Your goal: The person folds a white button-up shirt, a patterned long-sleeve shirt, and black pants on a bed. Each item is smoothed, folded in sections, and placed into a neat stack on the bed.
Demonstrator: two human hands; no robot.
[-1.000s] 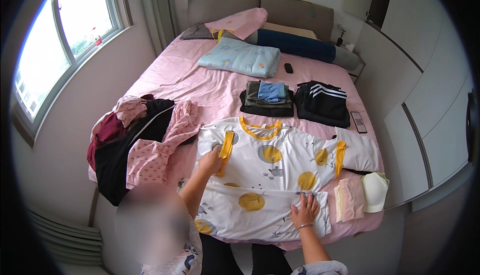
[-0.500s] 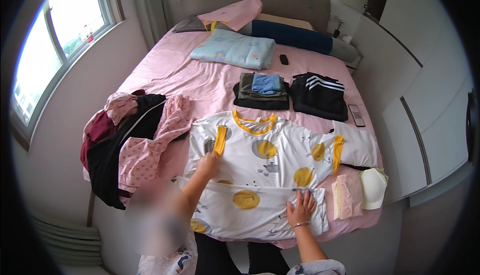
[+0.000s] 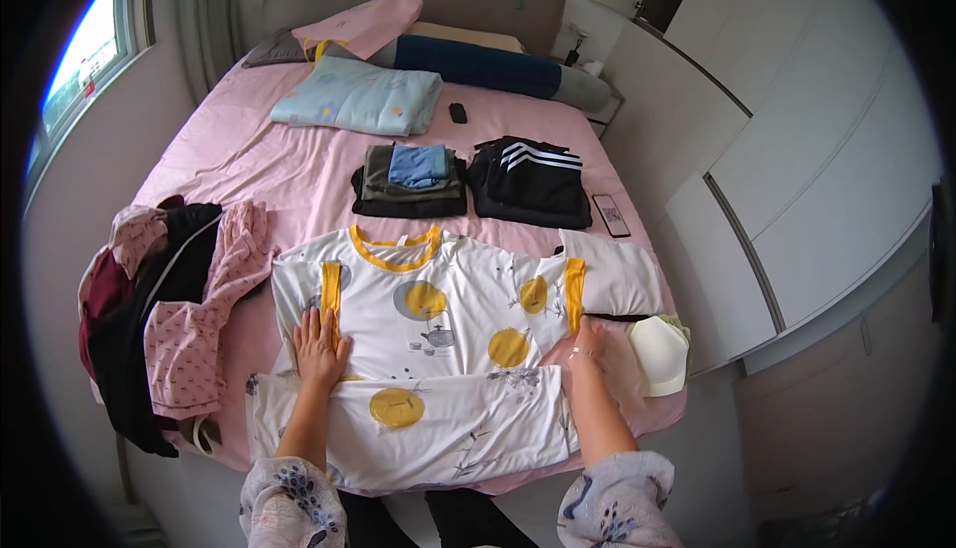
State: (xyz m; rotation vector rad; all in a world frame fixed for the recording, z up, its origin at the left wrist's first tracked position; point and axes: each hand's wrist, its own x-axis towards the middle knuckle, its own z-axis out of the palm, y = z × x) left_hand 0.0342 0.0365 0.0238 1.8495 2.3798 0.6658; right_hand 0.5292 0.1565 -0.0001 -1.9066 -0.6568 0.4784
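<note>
A white T-shirt [image 3: 473,294] with yellow trim and yellow and grey round prints lies spread on the pink-covered bed, collar away from me. Its lower part is folded up over the middle. My left hand [image 3: 321,349] rests flat, fingers stretched, on the shirt by the left sleeve's yellow cuff, and that sleeve is folded inward. At the right sleeve, my right hand [image 3: 588,339] has its fingers closed at the bottom of the yellow cuff; the fingertips are partly hidden.
Left lies a heap of pink, black and dark red clothes [image 3: 184,329]. Beyond the shirt are two folded stacks, one with blue on top [image 3: 418,165], one of black clothes [image 3: 533,185]. A phone [image 3: 610,216], folded pale cloth [image 3: 607,274] and white cup-shaped item [image 3: 660,354] lie right.
My left hand has let go of the left cuff and flattened on the shirt. My right hand has moved from the folded hem up to the right cuff. The view has swung right.
</note>
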